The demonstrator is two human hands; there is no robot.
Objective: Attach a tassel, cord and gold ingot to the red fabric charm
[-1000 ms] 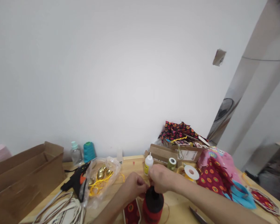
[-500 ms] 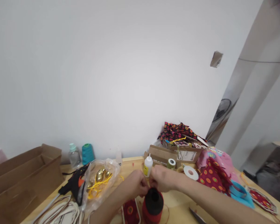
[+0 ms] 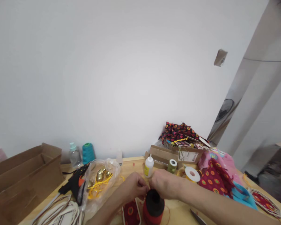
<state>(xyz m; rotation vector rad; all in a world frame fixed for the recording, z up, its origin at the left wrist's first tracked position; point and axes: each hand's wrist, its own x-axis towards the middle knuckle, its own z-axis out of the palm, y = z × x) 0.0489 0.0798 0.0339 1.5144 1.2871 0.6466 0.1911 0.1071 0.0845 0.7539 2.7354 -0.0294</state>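
Observation:
My left hand (image 3: 135,186) and my right hand (image 3: 164,183) are close together above the table, fingers pinched and turned toward each other. Whatever lies between the fingertips is too small or hidden to make out. Just below them stands a cone of red thread (image 3: 154,210) with a black top, and a loose thread curls on its right. A dark red patterned fabric panel with a white border (image 3: 131,212) lies left of the cone, beneath my left hand. Behind my hands is a white glue bottle with a yellow label (image 3: 149,166).
Left are a cardboard box (image 3: 25,187), a teal thread cone (image 3: 87,153) and a plastic bag with gold bells (image 3: 100,176). Right are a green spool (image 3: 172,166), a white roll (image 3: 192,174), red patterned fabric (image 3: 216,178) and a dark blade (image 3: 198,217) near my forearm.
Both hands stay pinched above the thread cone, with only slight shifts; my right hand sits a little lower and further right. The view has turned slightly.

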